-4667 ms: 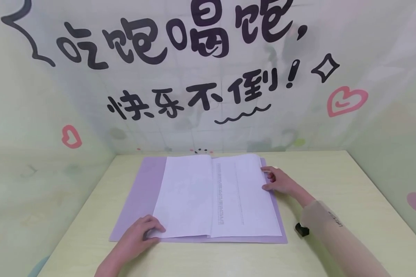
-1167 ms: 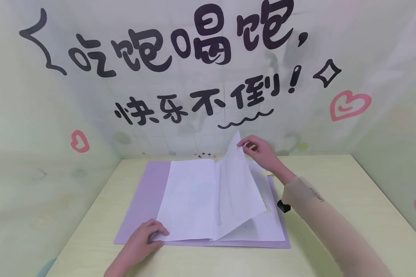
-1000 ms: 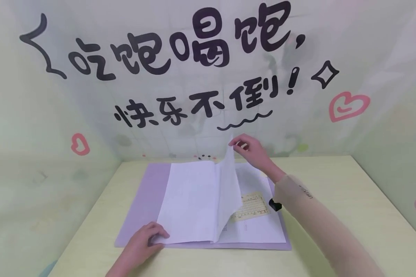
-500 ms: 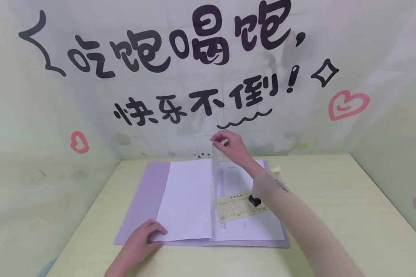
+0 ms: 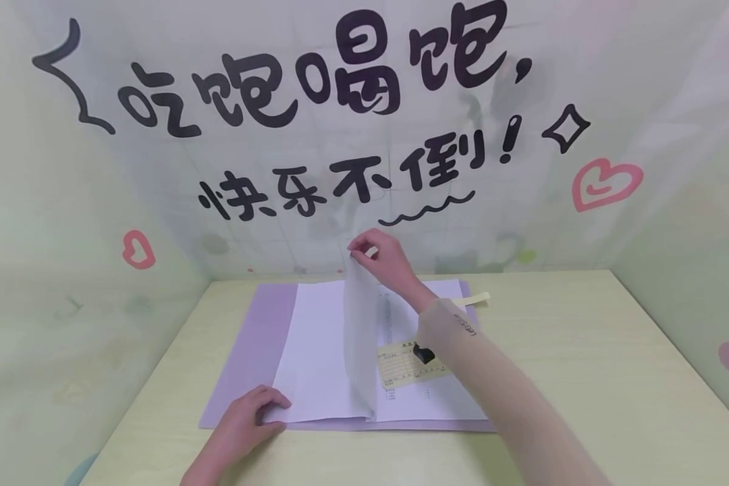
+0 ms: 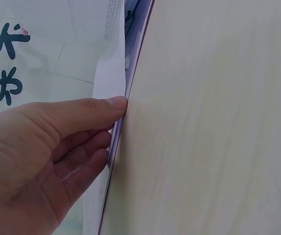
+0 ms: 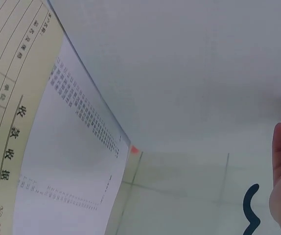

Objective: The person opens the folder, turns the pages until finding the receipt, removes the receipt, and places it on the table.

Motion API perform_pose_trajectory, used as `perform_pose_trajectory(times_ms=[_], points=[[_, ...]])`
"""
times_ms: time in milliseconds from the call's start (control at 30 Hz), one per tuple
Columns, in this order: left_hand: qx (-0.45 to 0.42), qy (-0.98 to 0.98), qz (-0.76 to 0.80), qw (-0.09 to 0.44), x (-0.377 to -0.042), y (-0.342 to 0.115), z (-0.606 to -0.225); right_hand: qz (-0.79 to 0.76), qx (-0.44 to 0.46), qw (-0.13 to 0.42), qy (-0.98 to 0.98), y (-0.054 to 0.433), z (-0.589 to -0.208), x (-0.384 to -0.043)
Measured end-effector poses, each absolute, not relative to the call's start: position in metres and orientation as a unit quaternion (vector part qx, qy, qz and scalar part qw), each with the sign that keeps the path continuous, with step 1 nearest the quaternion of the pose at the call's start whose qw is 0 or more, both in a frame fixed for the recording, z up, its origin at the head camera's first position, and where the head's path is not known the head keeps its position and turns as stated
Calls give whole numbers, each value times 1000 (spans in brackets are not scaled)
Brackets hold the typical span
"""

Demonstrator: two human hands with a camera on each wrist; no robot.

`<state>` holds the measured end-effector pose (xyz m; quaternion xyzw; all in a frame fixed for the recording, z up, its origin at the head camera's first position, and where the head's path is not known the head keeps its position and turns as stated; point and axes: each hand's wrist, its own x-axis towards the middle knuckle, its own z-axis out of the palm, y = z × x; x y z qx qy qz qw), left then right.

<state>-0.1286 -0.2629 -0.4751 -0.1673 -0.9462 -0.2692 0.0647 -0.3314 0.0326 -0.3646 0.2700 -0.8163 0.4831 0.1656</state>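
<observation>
A purple folder (image 5: 243, 351) lies spread on the table with white pages in it. My right hand (image 5: 381, 255) pinches the top of a white sheet (image 5: 360, 337) between thumb and fingertips. The sheet stands up near the fold, leaning left. On the printed right page (image 5: 395, 304) lies a cream receipt slip (image 5: 395, 368), partly behind the sleeve; its printing shows large in the right wrist view. At the lower left, my left hand (image 5: 243, 422) rests on the left page (image 5: 316, 351); in the left wrist view its thumb touches the folder's edge (image 6: 106, 196).
A cream strip (image 5: 476, 299) sticks out past the folder's upper right edge. A small black device (image 5: 424, 353) hangs at the right cuff, over the slip. Behind the pale wooden table (image 5: 589, 364) stands a sheeted wall (image 5: 316, 250) with black lettering.
My right hand has lifted the sheet from the right page and carried it left past the fold. The slip, hidden earlier, has come into view. My left hand has stayed in place.
</observation>
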Motion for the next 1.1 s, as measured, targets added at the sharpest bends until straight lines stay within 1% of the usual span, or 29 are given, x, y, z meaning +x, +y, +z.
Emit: perform_pose_trajectory(times_ms=[133, 333, 500, 667, 833, 1100], points=[[-168, -947, -266, 66, -128, -263, -476, 472, 276, 158, -822, 18, -367, -331], [-161, -950, -262, 62, -126, -262, -474, 451, 297, 131, -831, 0, -368, -328], [-159, -949, -268, 52, -128, -262, -473, 453, 316, 98, -828, -6, -370, -326], [-163, -948, -267, 55, -129, -265, -474, 434, 322, 61, -839, -12, -373, -325], [-171, -946, -269, 56, -128, -266, -475, 398, 327, 48, -856, -15, -381, -324], [-168, -946, -269, 69, -130, -265, -476, 402, 340, 19, -850, -24, -395, -324]])
